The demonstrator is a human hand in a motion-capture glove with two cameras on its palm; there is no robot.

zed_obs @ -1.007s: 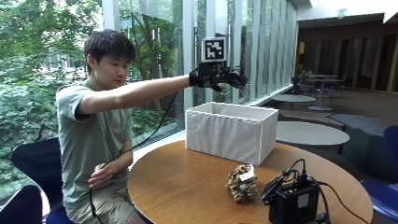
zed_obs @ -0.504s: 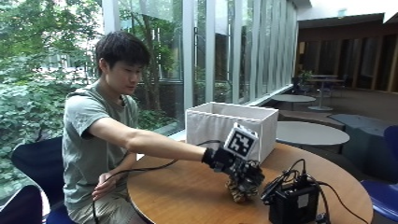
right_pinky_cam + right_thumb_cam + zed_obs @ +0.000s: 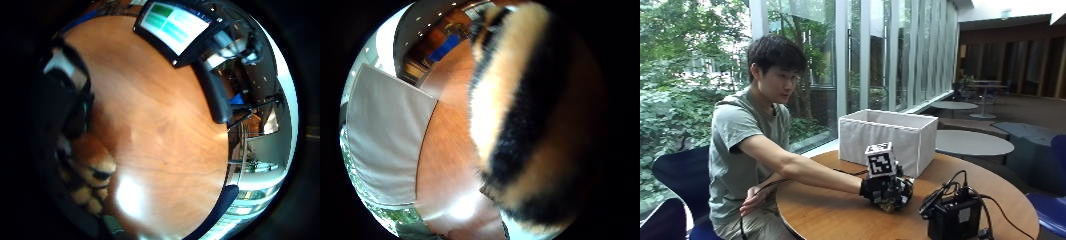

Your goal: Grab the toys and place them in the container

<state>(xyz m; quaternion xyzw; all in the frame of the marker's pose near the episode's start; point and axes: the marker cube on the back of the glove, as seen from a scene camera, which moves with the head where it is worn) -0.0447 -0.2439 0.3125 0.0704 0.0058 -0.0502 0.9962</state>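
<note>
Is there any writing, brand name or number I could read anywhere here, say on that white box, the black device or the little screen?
No text can be read.
White container: plain fabric, no label showing.
Black device on the table: a small pale sticker, too small to read.
Screen in the little finger side palm view: green and white blocks, any text too blurred.
Striped toy: no tag visible.

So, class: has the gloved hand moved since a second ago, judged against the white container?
Yes. The gloved right hand was raised above the white container; now it is down on the striped toy on the table in front.
</note>
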